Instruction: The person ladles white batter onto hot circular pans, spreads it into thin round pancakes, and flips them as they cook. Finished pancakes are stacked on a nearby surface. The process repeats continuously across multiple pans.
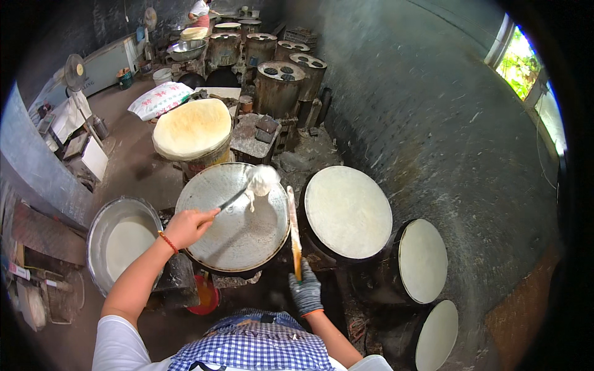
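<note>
My left hand [190, 227], bare with a red beaded bracelet, grips the dark handle of a ladle [262, 180]. Coated in pale batter that drips from it, the ladle hangs over the far side of a round flat griddle [222, 232], whose surface has no full sheet of batter. My right hand [306, 287], in a grey work glove, is closed on a long, flat batter-coated spreader [294, 227] at the griddle's right edge. A metal basin of white batter [132, 243] stands left of the griddle. Right of it, a pale round sheet [348, 212] covers another griddle.
Two more covered griddles [423, 261] [437, 336] stand along the right wall. Beyond the griddle, a stack of thin flatbreads [192, 129] rests on a bucket-like stand. Coal-burner drums [278, 92], a printed sack [160, 99] and a standing fan [75, 72] are farther off. A person [200, 14] stands at the far end.
</note>
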Available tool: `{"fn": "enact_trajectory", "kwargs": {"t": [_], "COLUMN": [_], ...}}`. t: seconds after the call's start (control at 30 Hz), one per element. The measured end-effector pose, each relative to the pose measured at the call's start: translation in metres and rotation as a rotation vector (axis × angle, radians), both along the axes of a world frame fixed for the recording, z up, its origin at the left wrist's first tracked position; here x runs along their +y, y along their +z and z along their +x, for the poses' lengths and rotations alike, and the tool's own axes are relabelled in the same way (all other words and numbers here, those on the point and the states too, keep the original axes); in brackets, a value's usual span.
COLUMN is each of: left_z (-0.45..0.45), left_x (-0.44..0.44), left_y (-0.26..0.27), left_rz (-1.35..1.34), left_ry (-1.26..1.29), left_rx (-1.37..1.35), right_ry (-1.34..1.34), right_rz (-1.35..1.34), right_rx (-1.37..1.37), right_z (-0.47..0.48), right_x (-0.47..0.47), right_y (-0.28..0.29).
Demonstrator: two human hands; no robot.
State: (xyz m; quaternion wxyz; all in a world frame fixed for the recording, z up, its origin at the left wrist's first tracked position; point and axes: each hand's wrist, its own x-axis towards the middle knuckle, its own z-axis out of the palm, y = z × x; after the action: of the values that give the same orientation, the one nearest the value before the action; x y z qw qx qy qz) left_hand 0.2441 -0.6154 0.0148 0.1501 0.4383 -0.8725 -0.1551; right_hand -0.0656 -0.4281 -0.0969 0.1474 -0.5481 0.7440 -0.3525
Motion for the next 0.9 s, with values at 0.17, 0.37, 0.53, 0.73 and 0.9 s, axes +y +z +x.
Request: {"fn": "enact_trajectory", "kwargs": {"t": [0.17, 0.37, 0.53, 0.73, 0.9], "left_z": [0.029, 0.026, 0.071, 0.126, 0.130], "left_x": [-0.018, -0.039, -0.038, 0.001, 0.046], "left_y": [-0.073, -0.096, -0.096, -0.080, -0.070], "left_rz": [-0.073, -0.142, -0.217, -0.216, -0.150], "left_ry": [0.062, 0.157, 0.298, 0.356, 0.453], "left_rx": [-0.121, -0.309, -0.324, -0.345, -0.284], "right_ry": [0.009, 0.163, 0.348, 0.036, 0.363], "right_rz": [0.405, 0.356, 0.397, 0.161, 0.283], "right_rx": [0.138, 0.146, 0.151, -0.080, -0.006], "right_z": [0.062, 0.107, 0.160, 0.079, 0.141], "right_x": [-0.022, -0.073, -0.152, -0.106, -0.151], "right_y": [0.009, -0.008, 0.007, -0.020, -0.005]}}
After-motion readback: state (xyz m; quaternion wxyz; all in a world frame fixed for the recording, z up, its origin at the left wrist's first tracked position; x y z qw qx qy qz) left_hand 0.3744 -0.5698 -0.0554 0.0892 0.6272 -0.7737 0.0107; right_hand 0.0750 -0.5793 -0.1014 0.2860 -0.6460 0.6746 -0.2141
